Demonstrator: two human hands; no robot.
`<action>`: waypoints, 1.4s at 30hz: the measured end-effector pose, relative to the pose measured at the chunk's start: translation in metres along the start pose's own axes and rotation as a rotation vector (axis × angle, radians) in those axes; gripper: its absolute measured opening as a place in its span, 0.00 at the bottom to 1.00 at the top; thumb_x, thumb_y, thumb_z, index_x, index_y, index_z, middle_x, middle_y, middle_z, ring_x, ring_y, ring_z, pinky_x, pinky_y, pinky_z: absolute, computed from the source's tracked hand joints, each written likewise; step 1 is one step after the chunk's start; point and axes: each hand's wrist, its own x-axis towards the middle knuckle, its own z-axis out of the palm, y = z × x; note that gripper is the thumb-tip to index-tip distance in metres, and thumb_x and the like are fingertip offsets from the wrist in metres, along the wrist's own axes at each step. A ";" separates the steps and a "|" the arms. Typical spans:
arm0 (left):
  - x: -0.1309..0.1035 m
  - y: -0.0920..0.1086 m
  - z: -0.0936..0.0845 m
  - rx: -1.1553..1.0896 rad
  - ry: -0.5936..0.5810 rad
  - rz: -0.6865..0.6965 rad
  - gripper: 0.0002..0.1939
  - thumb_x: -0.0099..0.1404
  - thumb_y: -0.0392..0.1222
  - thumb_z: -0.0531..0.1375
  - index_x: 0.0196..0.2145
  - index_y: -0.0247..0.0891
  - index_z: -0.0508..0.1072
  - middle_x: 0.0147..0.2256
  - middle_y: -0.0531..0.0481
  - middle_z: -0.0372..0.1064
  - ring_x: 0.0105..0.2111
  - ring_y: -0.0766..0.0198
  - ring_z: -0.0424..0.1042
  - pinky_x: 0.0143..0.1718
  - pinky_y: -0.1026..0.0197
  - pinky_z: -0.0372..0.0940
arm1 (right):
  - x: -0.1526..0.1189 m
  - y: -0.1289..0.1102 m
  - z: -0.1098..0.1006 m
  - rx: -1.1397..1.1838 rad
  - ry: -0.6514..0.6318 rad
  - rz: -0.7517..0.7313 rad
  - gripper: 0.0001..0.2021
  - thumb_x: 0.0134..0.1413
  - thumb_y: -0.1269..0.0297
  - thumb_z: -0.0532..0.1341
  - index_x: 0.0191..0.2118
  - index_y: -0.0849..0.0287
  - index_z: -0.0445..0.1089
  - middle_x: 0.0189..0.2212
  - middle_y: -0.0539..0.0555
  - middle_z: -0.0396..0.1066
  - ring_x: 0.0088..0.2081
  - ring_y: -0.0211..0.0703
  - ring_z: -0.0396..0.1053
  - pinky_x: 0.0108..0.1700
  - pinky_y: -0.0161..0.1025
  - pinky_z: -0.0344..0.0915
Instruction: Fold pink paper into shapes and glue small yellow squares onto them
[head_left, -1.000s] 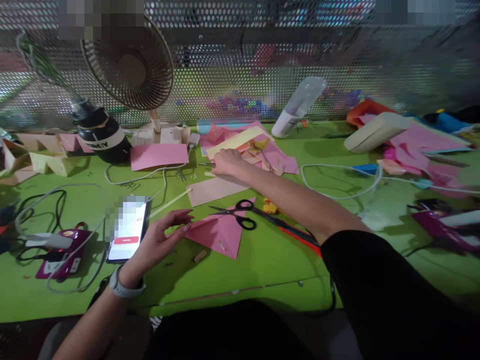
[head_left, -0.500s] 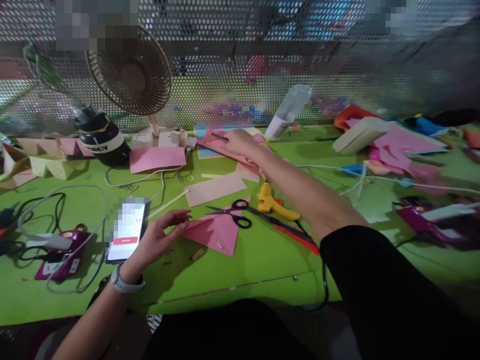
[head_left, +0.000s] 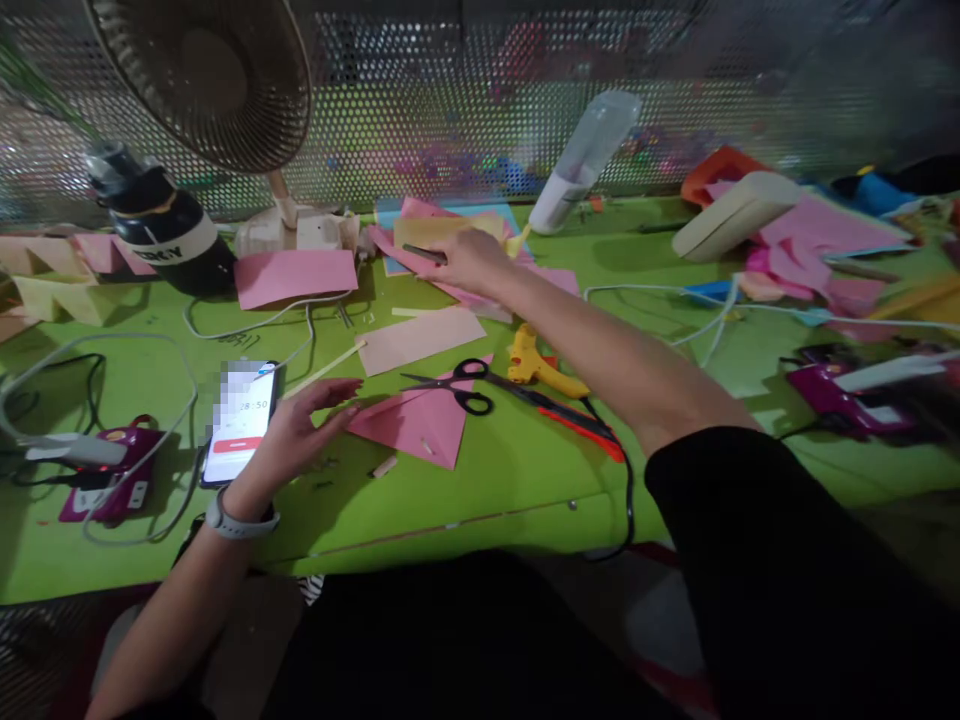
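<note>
My right hand [head_left: 477, 262] is closed around a dark, slim, pen-like stick [head_left: 422, 253] at the back of the table. It rests over a pile of coloured paper, with a pink sheet [head_left: 394, 248] and a yellow sheet [head_left: 420, 230] showing beside it; its fingertips are partly hidden. My left hand [head_left: 292, 430] is open, fingers apart and holding nothing, at the left corner of a folded pink paper [head_left: 420, 425]. Black-handled scissors [head_left: 457, 385] lie across that paper's upper edge. Left of the hand is a lit phone [head_left: 238, 420].
A yellow glue gun [head_left: 536, 365] and a red-black cutter-like tool [head_left: 570, 418] lie under my right forearm. A fan [head_left: 289, 235], dark bottle [head_left: 176, 235] and clear plastic bottle [head_left: 589, 150] stand behind. Corded purple power blocks [head_left: 112, 470] sit at both sides. Pale pink card [head_left: 424, 340] lies mid-table.
The pink sheet by my right hand has shifted left, uncovering the yellow sheet. The right hand still holds the pen-like stick. My left hand keeps its pose; the view has tilted down.
</note>
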 end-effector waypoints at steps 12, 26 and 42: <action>0.007 -0.003 0.021 0.462 -0.125 0.212 0.17 0.73 0.41 0.51 0.52 0.40 0.76 0.43 0.42 0.75 0.43 0.55 0.73 0.45 0.53 0.70 | -0.161 -0.044 0.029 -0.015 -0.268 -0.018 0.20 0.66 0.56 0.55 0.58 0.56 0.69 0.51 0.60 0.70 0.35 0.46 0.71 0.29 0.38 0.57; -0.005 0.011 0.008 0.994 -0.189 0.173 0.12 0.66 0.27 0.52 0.37 0.35 0.75 0.35 0.40 0.73 0.37 0.49 0.72 0.32 0.53 0.67 | -0.160 -0.031 0.032 -0.161 -0.232 0.274 0.14 0.64 0.58 0.54 0.48 0.58 0.71 0.45 0.62 0.72 0.36 0.52 0.72 0.30 0.42 0.59; -0.002 -0.007 -0.010 0.857 -0.200 0.257 0.15 0.70 0.36 0.49 0.38 0.36 0.76 0.38 0.43 0.75 0.37 0.54 0.74 0.30 0.57 0.67 | -0.137 -0.051 0.023 0.085 -0.209 0.082 0.16 0.66 0.69 0.55 0.56 0.60 0.68 0.53 0.60 0.70 0.41 0.47 0.74 0.38 0.42 0.70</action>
